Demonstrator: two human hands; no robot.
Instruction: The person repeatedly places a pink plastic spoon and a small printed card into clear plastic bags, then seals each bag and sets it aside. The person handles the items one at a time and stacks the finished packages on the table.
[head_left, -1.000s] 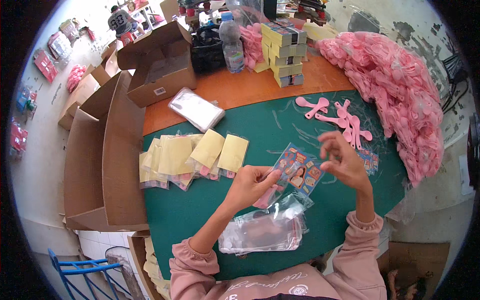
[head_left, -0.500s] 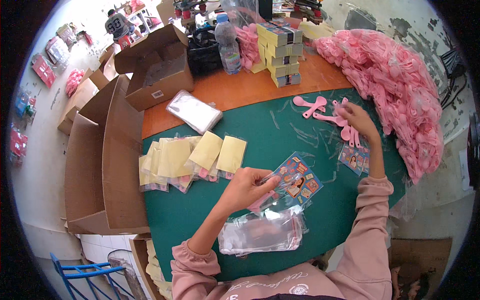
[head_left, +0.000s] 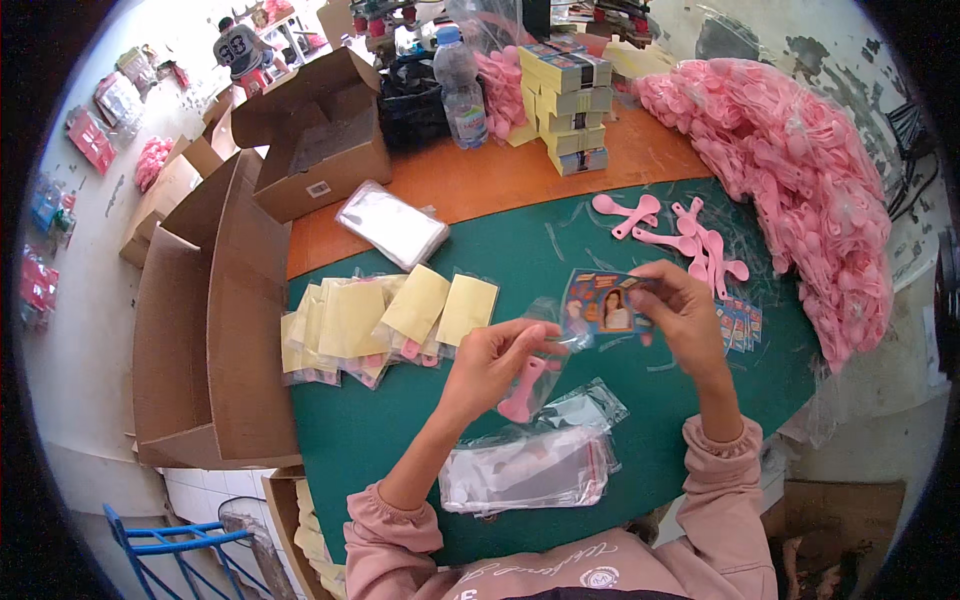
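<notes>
My left hand [head_left: 485, 368] is closed on a clear plastic bag [head_left: 549, 378] with a pink measuring spoon [head_left: 520, 395] inside it. In front of it, my right hand [head_left: 688, 318] pinches a blue printed card [head_left: 598, 303] by its right side. The card's lower left corner is at the bag's upper end; I cannot tell whether it is inside. Below the hands lies a pile of flat clear bags [head_left: 525, 478]. Loose pink measuring spoons [head_left: 713, 255] lie beyond my right hand, and more printed cards [head_left: 742, 325] rest beside its wrist.
Filled packets with yellow backs [head_left: 355, 318] cover the table's left side. A pack of white sleeves [head_left: 392, 228], a water bottle [head_left: 460, 95] and stacked card bundles [head_left: 565, 110] stand farther back. Bagged pink spoons [head_left: 770, 170] heap at right; open cardboard boxes [head_left: 245, 330] at left.
My right hand has come back from the loose spoons to the card, which it now grips. The card has moved up and turned; the spoon's bag shows more plainly in my left hand.
</notes>
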